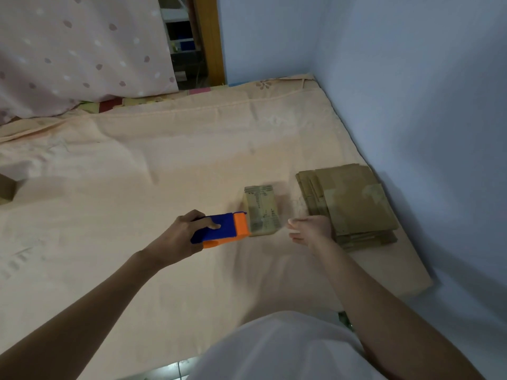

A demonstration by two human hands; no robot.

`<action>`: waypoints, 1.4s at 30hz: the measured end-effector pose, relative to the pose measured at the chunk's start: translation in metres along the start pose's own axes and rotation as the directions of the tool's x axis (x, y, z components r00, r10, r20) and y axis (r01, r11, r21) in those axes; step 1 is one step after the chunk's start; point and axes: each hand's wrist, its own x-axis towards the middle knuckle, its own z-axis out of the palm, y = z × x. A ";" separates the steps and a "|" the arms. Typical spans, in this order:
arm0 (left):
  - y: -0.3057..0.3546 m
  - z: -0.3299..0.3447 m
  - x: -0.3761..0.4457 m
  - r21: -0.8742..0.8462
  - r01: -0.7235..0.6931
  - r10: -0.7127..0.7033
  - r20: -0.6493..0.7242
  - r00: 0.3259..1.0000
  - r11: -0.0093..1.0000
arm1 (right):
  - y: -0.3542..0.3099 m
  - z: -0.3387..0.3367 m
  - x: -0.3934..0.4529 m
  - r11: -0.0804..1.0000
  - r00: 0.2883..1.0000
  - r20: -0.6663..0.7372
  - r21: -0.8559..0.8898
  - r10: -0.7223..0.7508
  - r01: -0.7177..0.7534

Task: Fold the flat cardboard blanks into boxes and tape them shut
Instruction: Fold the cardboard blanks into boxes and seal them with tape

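A small folded cardboard box [261, 211] lies on the peach bed sheet [164, 165], with shiny tape along its top. My left hand [181, 237] grips a blue and orange tape dispenser [222, 229], whose orange end touches the box's near left corner. My right hand [310, 229] hovers just right of the box with straight fingers, holding nothing. A stack of flat cardboard blanks [348, 204] lies right behind that hand, by the wall.
A blue wall [411, 105] borders the bed on the right and at the back. Another cardboard box [6, 187] peeks in at the left edge. A pink dotted curtain [82, 50] hangs at the back left. White clothing [282, 349] fills the bottom.
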 end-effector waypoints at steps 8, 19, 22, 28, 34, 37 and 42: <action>0.000 0.002 0.006 0.028 -0.022 0.022 0.019 1.000 0.999 | 0.001 0.003 0.004 0.990 0.996 -0.068 -0.129 -0.058 0.049; 0.000 0.006 0.008 0.029 -0.010 0.009 0.043 0.999 1.000 | 0.008 0.005 0.011 0.987 0.994 -0.075 -0.148 -0.080 0.068; -0.001 0.008 0.007 0.034 -0.007 0.005 0.058 0.998 0.999 | 0.009 0.006 0.012 0.983 0.994 -0.067 -0.168 -0.086 0.074; -0.002 0.011 0.008 0.055 0.001 -0.004 0.063 0.998 0.998 | 0.009 0.007 0.012 0.981 0.992 -0.067 -0.170 -0.107 0.094; -0.005 0.013 0.009 0.070 0.036 -0.042 0.082 0.996 0.997 | 0.010 0.010 0.018 0.972 0.994 -0.061 -0.220 -0.091 0.076; -0.004 0.015 0.010 0.105 0.046 -0.056 0.096 0.994 0.993 | 0.012 0.013 0.019 0.970 0.996 -0.052 -0.234 -0.078 0.064; -0.001 0.020 0.012 0.170 0.051 -0.064 0.072 0.995 0.984 | 0.014 0.024 0.021 0.946 0.993 -0.063 -0.315 -0.095 0.071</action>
